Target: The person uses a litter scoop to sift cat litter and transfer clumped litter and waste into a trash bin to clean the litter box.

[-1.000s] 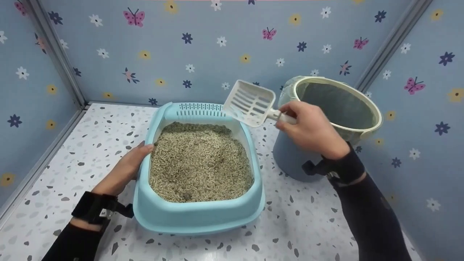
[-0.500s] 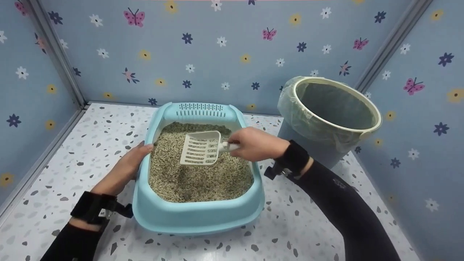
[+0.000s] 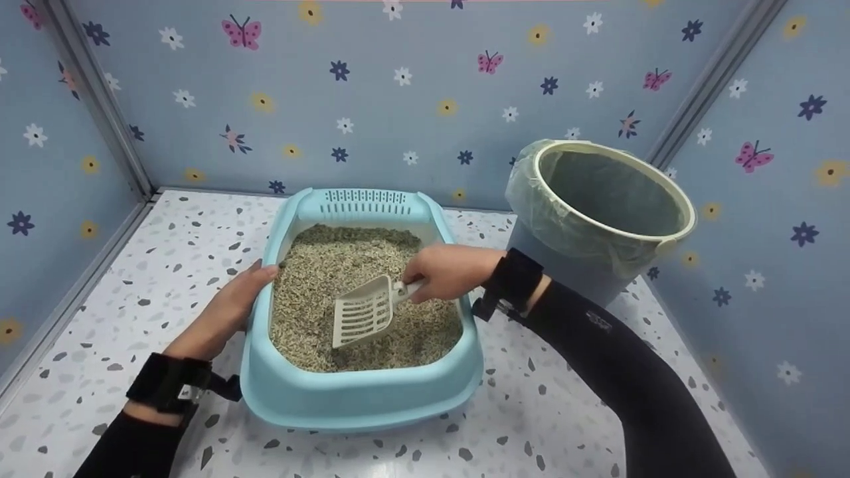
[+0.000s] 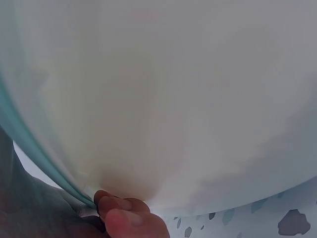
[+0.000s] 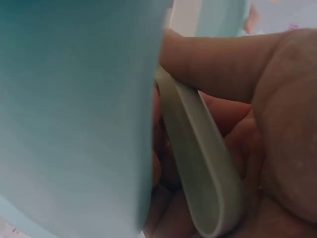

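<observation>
A light-blue litter box (image 3: 362, 401) holds tan, grainy cat litter (image 3: 332, 265). My left hand (image 3: 229, 305) grips its left side, thumb over the rim; in the left wrist view the curled fingers (image 4: 131, 218) show beneath the rim against the pale outer wall. My right hand (image 3: 451, 271) holds a white slotted litter scoop (image 3: 364, 312) by the handle, over the front half of the litter. The scoop's head tilts down to the left, its front edge right at the litter. In the right wrist view the hollow handle (image 5: 198, 158) lies between thumb and fingers, partly behind the box's rim.
To the right of the box stands a blue bin (image 3: 564, 265) with a cream rim ring and a translucent bag (image 3: 564, 222) folded over it. The speckled white tabletop (image 3: 166, 245) is bounded by flower-patterned wall panels (image 3: 372, 99) at the back and sides.
My right hand has carried the scoop left from beside the bin to over the litter, then lowered it towards the front, tilting the head down. My left hand keeps its grip on the box.
</observation>
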The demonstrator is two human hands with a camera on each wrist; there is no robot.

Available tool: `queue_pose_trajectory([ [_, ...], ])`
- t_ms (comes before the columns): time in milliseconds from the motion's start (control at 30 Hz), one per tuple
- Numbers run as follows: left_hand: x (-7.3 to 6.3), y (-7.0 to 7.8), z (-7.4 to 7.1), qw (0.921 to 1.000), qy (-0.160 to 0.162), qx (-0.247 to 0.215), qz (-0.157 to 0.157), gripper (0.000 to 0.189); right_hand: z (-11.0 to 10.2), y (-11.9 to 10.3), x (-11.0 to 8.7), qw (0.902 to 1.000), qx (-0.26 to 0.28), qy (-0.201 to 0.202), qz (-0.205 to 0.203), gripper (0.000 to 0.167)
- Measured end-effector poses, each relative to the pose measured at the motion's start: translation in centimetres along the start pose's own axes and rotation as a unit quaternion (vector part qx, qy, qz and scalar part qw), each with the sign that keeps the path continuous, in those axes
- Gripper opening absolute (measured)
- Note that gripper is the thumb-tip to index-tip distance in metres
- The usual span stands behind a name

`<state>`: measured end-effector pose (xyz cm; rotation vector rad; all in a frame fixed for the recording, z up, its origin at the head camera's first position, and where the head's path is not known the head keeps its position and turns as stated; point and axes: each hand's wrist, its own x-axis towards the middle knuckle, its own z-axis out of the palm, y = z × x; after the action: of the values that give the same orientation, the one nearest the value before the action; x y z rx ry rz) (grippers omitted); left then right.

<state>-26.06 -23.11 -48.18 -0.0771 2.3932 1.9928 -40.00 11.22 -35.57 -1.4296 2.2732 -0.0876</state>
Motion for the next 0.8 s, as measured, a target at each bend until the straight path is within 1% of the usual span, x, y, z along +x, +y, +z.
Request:
queue_pose_trajectory([
  [133,-0.12,-0.09,0.0,1.0,0.002,0.001,-0.003,0.086,-0.18,-0.3,0.35,0.9998,-0.014,-0.015,-0.007,0.019],
  [367,-0.1,-0.24,0.11,1.0,-0.004,-0.002,0.008,0.083,-0.43,-0.22,0.78,0.999,0.03,-0.027,-0.017,0.031],
  [533,-0.14,-0.19,0.05,0.9999,0.0,0.002,0.01,0.082,-0.49,-0.25,0.91,0.9981,0.036,-0.049,0.0,0.04],
  [700,-0.18,-0.11,0.08,0.9999,-0.004,0.0,0.013,0.082,-0.52,-0.23,0.74,0.9969,0.03,-0.071,0.014,0.043],
  [800,-0.18,-0.14,0.08,0.9999,-0.003,-0.002,0.012,0.083,-0.54,-0.15,0.55,0.9963,0.037,-0.076,0.016,0.045],
])
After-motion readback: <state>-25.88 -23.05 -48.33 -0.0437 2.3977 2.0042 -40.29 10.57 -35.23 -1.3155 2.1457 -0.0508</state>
